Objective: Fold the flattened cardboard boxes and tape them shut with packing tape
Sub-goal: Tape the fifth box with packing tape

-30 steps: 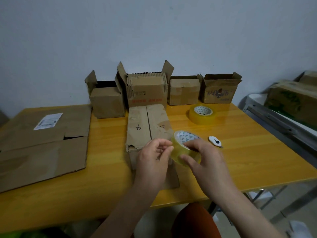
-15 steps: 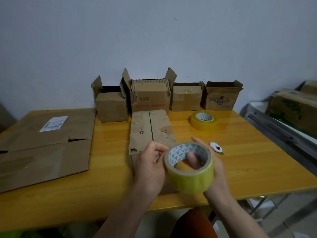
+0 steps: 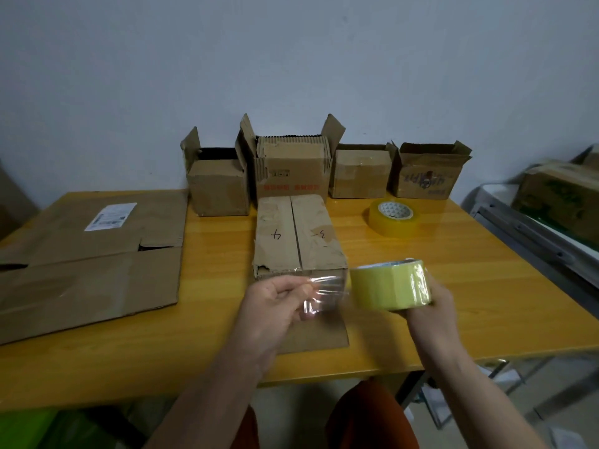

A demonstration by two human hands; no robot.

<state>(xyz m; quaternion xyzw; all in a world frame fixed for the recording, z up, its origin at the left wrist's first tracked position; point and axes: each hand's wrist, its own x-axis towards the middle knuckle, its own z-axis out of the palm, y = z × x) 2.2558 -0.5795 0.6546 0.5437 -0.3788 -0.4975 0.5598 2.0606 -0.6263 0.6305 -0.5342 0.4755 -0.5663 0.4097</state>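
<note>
Left hand (image 3: 275, 303): I pinch the free tape end (image 3: 319, 294).
Right hand (image 3: 428, 307): wraps the tape roll (image 3: 390, 285).
Tape: thin, sticky; I hold only its edge.

A yellow table (image 3: 421, 319) carried flattened cardboard (image 3: 87, 267) at nine o'clock, a folded box (image 3: 298, 234) at centre, four boxes (image 3: 291, 173) at twelve, a tape roll (image 3: 393, 218) at two.
</note>
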